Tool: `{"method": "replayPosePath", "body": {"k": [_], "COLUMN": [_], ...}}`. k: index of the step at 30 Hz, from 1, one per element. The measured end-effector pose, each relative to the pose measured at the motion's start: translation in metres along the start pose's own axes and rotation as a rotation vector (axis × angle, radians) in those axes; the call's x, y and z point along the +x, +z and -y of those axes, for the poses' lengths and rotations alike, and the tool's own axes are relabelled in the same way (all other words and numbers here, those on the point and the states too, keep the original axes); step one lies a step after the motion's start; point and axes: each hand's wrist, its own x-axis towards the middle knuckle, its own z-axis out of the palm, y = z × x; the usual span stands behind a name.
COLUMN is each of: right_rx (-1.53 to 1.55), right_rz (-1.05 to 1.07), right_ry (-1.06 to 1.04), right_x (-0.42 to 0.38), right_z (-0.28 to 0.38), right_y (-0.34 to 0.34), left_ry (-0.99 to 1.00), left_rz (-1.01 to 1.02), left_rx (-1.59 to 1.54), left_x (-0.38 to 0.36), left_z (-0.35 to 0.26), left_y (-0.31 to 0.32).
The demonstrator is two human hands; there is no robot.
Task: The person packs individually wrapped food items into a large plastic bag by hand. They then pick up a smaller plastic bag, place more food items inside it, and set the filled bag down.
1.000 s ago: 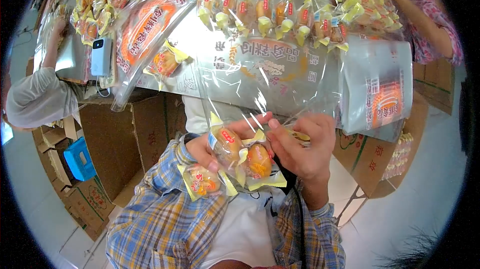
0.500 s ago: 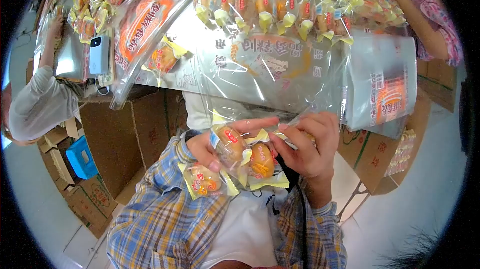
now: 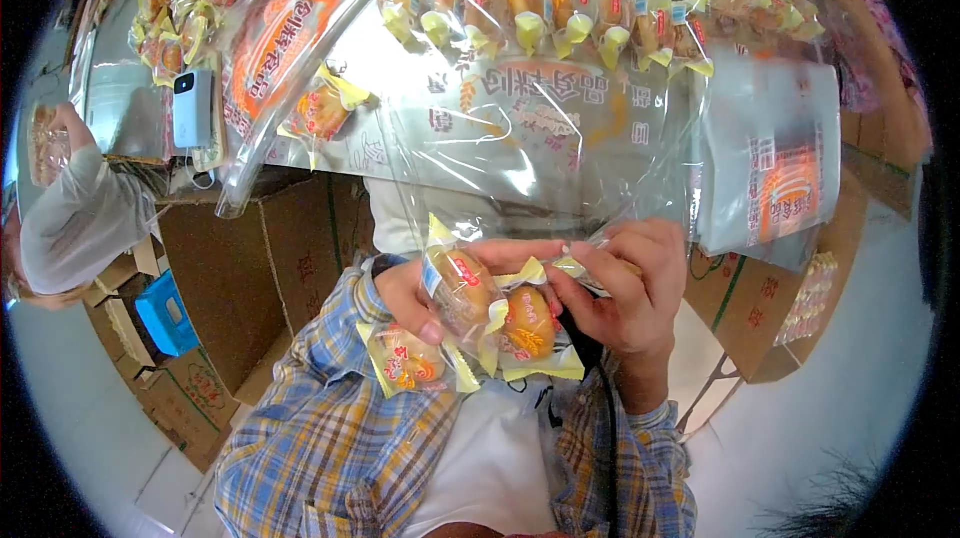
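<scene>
Where fingers (image 3: 470,260) pinch, wrapped cake (image 3: 462,283) — between them

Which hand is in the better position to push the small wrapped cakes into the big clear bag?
Probably the left. The left hand already grips the small wrapped cakes just below the opening of the big clear bag. The right hand is busy pinching the bag's edge, holding it open.
</scene>
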Motion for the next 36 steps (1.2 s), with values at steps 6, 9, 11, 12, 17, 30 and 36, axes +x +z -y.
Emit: {"method": "replayPosePath", "body": {"k": [6,9,11,12,17,30,36], "right_rx": [0.001,0.007,0.01,0.011,0.008,0.038,0.047], "right_rz": [-0.007,-0.012,-0.018,-0.024,-0.006,0.109,0.117], "right_ry": [0.008,0.01,0.007,0.005,0.015,0.058,0.069], "right_x": [-0.002,-0.002,-0.001,-0.002,-0.003,0.002,0.001], "right_z": [-0.002,-0.002,-0.002,-0.003,-0.003,-0.007,-0.007], "right_y": [0.001,0.002,0.002,0.004,0.002,-0.004,-0.001], "left_ry": [0.066,0.057,0.037,0.032,0.037,-0.011,-0.013], "left_rz": [0.039,0.078,0.063,0.028,-0.02,-0.01,0.049], "left_rx": [0.03,0.064,0.069,0.057,0.03,0.047,0.059], "left_x": [0.002,0.0,-0.002,-0.005,0.003,0.004,0.006], "left_z": [0.007,0.007,0.006,0.005,0.003,0.006,0.004], "left_y": [-0.007,-0.017,-0.018,-0.014,-0.003,-0.011,-0.012]}}
